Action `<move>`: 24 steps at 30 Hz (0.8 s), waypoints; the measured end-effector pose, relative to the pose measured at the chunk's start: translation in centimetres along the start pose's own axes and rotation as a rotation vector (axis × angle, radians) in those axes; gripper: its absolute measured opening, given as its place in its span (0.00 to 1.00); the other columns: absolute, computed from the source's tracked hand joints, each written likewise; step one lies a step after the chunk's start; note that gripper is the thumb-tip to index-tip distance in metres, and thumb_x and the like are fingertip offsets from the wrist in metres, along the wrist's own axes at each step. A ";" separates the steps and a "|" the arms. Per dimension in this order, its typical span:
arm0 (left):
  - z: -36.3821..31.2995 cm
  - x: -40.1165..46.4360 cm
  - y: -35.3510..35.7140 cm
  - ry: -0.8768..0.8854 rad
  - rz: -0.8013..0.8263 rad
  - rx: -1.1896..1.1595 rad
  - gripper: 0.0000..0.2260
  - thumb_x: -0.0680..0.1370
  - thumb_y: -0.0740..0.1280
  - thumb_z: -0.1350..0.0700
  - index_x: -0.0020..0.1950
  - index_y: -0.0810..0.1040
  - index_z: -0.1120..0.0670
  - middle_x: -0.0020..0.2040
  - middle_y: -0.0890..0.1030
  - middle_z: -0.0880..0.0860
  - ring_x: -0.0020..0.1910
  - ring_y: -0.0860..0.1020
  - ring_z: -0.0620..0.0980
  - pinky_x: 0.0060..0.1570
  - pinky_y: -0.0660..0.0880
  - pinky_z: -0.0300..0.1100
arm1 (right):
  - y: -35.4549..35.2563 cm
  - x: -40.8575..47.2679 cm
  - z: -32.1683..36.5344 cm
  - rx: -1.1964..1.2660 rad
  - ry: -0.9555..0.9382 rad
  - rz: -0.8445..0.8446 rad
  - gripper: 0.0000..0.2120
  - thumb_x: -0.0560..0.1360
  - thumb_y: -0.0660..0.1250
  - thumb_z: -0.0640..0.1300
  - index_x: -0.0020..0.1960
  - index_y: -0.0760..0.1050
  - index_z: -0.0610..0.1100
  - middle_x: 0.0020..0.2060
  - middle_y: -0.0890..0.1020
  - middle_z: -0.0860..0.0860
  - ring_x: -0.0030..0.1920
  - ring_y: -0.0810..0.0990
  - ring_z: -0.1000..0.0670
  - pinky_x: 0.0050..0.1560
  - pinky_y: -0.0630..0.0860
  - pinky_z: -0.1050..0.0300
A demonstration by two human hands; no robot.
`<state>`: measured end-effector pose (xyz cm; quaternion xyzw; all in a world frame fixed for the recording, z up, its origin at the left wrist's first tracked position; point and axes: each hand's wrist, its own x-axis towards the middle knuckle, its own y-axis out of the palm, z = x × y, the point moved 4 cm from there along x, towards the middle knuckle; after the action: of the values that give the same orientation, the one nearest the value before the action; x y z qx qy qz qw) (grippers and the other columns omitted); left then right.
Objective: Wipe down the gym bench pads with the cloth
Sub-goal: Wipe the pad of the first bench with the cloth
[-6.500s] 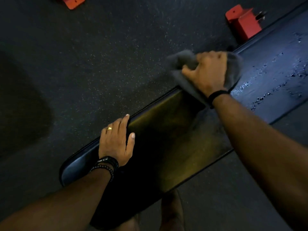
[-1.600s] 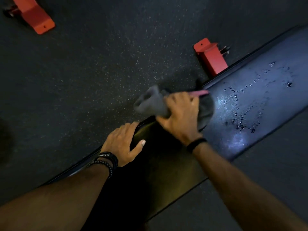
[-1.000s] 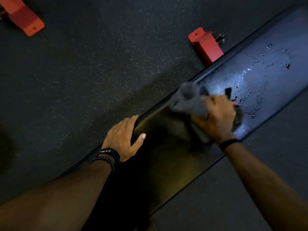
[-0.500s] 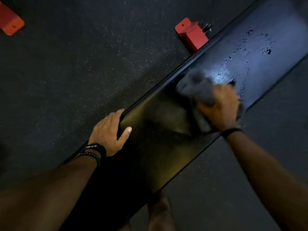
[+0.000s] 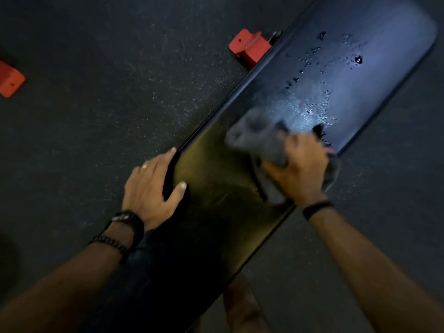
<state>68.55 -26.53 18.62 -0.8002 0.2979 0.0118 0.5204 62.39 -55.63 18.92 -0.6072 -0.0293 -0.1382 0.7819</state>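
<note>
Cloth [image 5: 258,138]: one, on one pad [image 5: 348,75], two hands.

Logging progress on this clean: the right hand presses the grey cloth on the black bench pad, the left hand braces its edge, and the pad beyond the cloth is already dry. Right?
Not quite: the head view shows water droplets still beading beyond the grey cloth on the black bench pad. The right hand does press it, and the left hand braces the edge.
</note>
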 end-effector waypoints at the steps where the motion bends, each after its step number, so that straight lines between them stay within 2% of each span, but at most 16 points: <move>1: -1.2 1.9 -0.1 -0.011 -0.024 -0.020 0.33 0.76 0.56 0.38 0.77 0.62 0.55 0.69 0.73 0.57 0.64 0.74 0.58 0.60 0.70 0.57 | -0.1 2.5 -2.3 -0.039 0.176 -0.078 0.24 0.73 0.67 0.60 0.56 0.73 0.41 0.44 0.78 0.38 0.43 0.76 0.40 0.42 0.70 0.48; 3: -3.4 6.0 0.5 -0.067 -0.019 -0.042 0.32 0.77 0.56 0.37 0.76 0.63 0.54 0.69 0.73 0.57 0.66 0.72 0.57 0.64 0.68 0.56 | -0.2 4.6 -4.1 -0.061 0.470 -0.154 0.26 0.73 0.66 0.62 0.57 0.75 0.39 0.47 0.78 0.38 0.47 0.77 0.39 0.46 0.70 0.47; 4: -4.4 7.8 1.0 -0.114 0.007 -0.044 0.32 0.77 0.55 0.36 0.75 0.64 0.54 0.68 0.74 0.57 0.66 0.72 0.58 0.64 0.68 0.56 | -0.1 3.9 -3.3 -0.073 0.525 -0.142 0.26 0.73 0.66 0.61 0.58 0.75 0.39 0.48 0.78 0.39 0.48 0.76 0.39 0.47 0.70 0.47; 7: -6.6 10.8 2.2 -0.303 0.040 -0.045 0.29 0.78 0.57 0.35 0.69 0.70 0.56 0.60 0.79 0.61 0.59 0.76 0.63 0.57 0.71 0.56 | -0.1 -3.7 2.5 -0.069 0.434 -0.035 0.25 0.71 0.66 0.57 0.61 0.71 0.43 0.48 0.75 0.40 0.47 0.71 0.41 0.45 0.65 0.47; 9: -7.2 11.1 2.3 -0.333 -0.024 0.022 0.28 0.78 0.57 0.35 0.65 0.71 0.57 0.55 0.80 0.62 0.55 0.77 0.65 0.52 0.71 0.54 | -0.7 -9.4 5.7 -0.006 0.374 0.055 0.24 0.71 0.65 0.57 0.61 0.69 0.45 0.48 0.76 0.41 0.46 0.70 0.43 0.43 0.63 0.49; 11: -7.2 11.0 2.2 -0.326 -0.093 0.043 0.27 0.78 0.58 0.36 0.63 0.72 0.58 0.52 0.80 0.63 0.53 0.77 0.65 0.50 0.70 0.54 | -0.7 -10.4 4.8 0.034 0.330 0.086 0.22 0.71 0.65 0.57 0.59 0.69 0.46 0.45 0.78 0.41 0.45 0.70 0.43 0.41 0.63 0.49; 13: -7.3 11.1 2.3 -0.309 -0.123 0.042 0.29 0.77 0.57 0.35 0.64 0.73 0.57 0.51 0.81 0.63 0.52 0.78 0.65 0.48 0.70 0.53 | -0.9 -6.8 0.9 -0.009 0.368 -0.009 0.21 0.71 0.66 0.57 0.56 0.70 0.44 0.42 0.78 0.41 0.43 0.71 0.43 0.41 0.64 0.49; 15: -7.6 11.3 2.4 -0.275 -0.131 0.030 0.32 0.75 0.54 0.34 0.65 0.73 0.57 0.49 0.81 0.61 0.50 0.78 0.64 0.47 0.70 0.52 | -1.3 -1.7 -4.5 -0.058 0.621 -0.204 0.22 0.72 0.67 0.59 0.54 0.73 0.41 0.45 0.78 0.41 0.45 0.75 0.42 0.45 0.66 0.51; 17: -7.7 11.4 2.4 -0.265 -0.140 0.020 0.33 0.74 0.53 0.34 0.65 0.73 0.57 0.48 0.82 0.61 0.50 0.78 0.63 0.48 0.71 0.52 | -1.8 2.4 -9.0 -0.038 0.903 -0.361 0.27 0.73 0.67 0.61 0.59 0.74 0.40 0.52 0.79 0.42 0.52 0.76 0.43 0.50 0.67 0.54; 18: -7.6 11.4 2.4 -0.266 -0.143 0.027 0.32 0.74 0.53 0.34 0.65 0.73 0.57 0.48 0.82 0.61 0.49 0.78 0.63 0.48 0.71 0.52 | -1.8 2.9 -9.6 -0.025 0.978 -0.406 0.28 0.73 0.67 0.61 0.62 0.74 0.40 0.55 0.79 0.43 0.55 0.76 0.44 0.53 0.69 0.53; 21: -7.5 11.0 2.3 -0.259 -0.132 0.010 0.32 0.75 0.53 0.34 0.64 0.74 0.58 0.45 0.81 0.61 0.47 0.79 0.64 0.45 0.70 0.51 | -1.4 -2.2 -4.2 0.024 0.983 -0.403 0.26 0.75 0.68 0.58 0.65 0.70 0.41 0.55 0.77 0.43 0.55 0.74 0.43 0.56 0.70 0.48; 24: -7.7 11.0 2.5 -0.261 -0.112 -0.002 0.37 0.72 0.48 0.31 0.65 0.72 0.58 0.46 0.81 0.62 0.47 0.78 0.64 0.46 0.72 0.54 | -1.3 -10.8 4.5 0.210 1.128 -0.304 0.27 0.73 0.69 0.57 0.65 0.66 0.45 0.56 0.73 0.47 0.55 0.77 0.41 0.54 0.77 0.40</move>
<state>74.16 -38.84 16.49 -0.8078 0.1828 0.0870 0.5535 52.25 -49.67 18.97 -0.3486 0.2907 -0.5464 0.7039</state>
